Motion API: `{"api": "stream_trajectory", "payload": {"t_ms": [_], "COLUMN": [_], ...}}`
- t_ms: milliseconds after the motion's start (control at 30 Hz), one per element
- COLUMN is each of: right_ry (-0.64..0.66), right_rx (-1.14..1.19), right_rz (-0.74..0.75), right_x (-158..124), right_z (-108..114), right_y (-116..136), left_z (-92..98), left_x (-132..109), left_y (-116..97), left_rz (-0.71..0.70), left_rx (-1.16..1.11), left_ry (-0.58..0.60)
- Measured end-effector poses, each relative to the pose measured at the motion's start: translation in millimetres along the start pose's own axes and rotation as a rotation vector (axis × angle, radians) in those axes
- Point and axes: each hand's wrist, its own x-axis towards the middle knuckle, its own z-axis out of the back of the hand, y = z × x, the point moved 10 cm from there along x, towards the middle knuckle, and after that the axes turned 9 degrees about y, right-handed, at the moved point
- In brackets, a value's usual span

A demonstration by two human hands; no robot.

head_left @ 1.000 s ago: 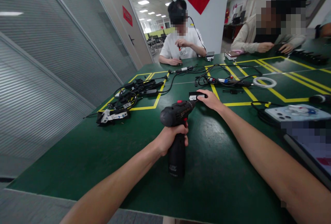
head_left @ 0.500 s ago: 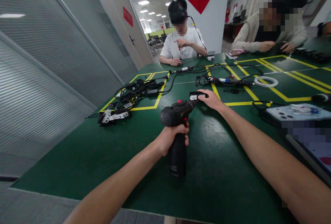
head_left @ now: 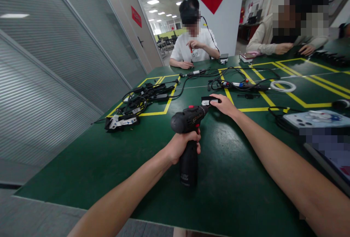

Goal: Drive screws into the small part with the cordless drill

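1. The left hand (head_left: 182, 145) had its grip closed around the handle of the black drill (head_left: 187, 120), which stood roughly upright with its nose pointing away across the bench (head_left: 109, 167).
2. The right hand (head_left: 224, 104) had its grip closed on the right end of the small black-and-white part (head_left: 205, 100), just ahead of the drill's nose. Whether the bit touched it was too small to tell.
3. The step in hand looked like working the drill against the part while the other hand braced it.
4. Going on from there seemed to call for a steady, straight bit — and fingertips kept out of its line.
5. The bench's near edge ran below the drill, with green surface spreading leftward to the tangled black cables (head_left: 147, 96).
6. Room looked tighter on the right — a flat, patterned object (head_left: 308, 118) lay beyond the right forearm, and a black cable lay just beside it.
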Motion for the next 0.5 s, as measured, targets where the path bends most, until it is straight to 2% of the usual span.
{"api": "stream_trajectory", "payload": {"t_ms": [500], "right_ry": [0.002], "right_rx": [-0.003], "right_rz": [-0.007], "right_x": [0.2], "right_z": [-1.2], "right_y": [-1.2], "left_z": [-2.2], "left_x": [0.1], "left_y": [-2.3], "left_rz": [0.007], "left_rx": [0.023], "left_ry": [-0.014]}}
